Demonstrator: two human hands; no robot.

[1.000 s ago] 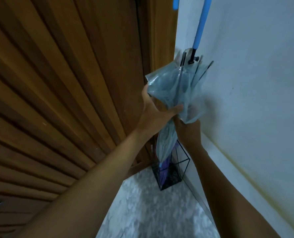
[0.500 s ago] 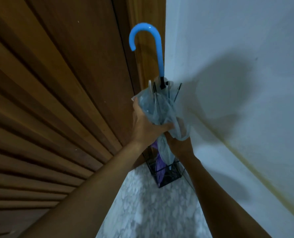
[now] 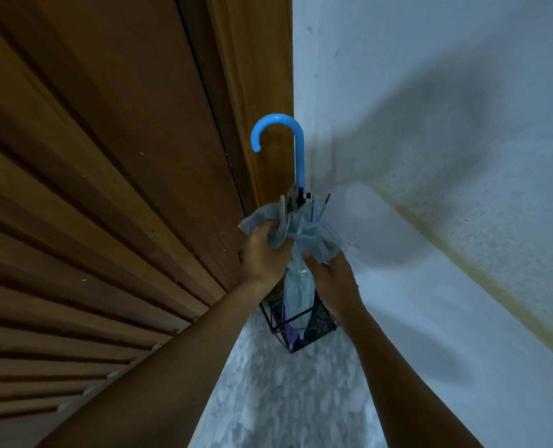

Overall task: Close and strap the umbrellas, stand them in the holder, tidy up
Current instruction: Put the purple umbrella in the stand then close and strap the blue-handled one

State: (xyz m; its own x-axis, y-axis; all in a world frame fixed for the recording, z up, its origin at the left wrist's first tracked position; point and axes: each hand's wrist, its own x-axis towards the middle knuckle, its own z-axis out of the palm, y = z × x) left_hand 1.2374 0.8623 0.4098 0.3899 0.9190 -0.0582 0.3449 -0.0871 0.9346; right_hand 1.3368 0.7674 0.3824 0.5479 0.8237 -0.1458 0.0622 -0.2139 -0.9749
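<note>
A clear umbrella (image 3: 298, 286) with a blue hooked handle (image 3: 296, 147) stands upright, its tip down inside the black wire holder (image 3: 317, 337) on the floor in the corner. My left hand (image 3: 264, 257) is closed on the loose folds of its canopy on the left side. My right hand (image 3: 331, 276) holds the canopy from the right, just below the bunched plastic. A purple umbrella (image 3: 288, 331) shows low inside the holder, mostly hidden by the clear one.
A ribbed wooden door (image 3: 107, 221) fills the left. A white wall (image 3: 430, 189) runs along the right and meets the door frame behind the holder. Grey speckled floor (image 3: 285, 399) lies in front.
The umbrella has gone down into the holder, so its blue handle now shows in full. Both hands have followed it down, staying on the canopy.
</note>
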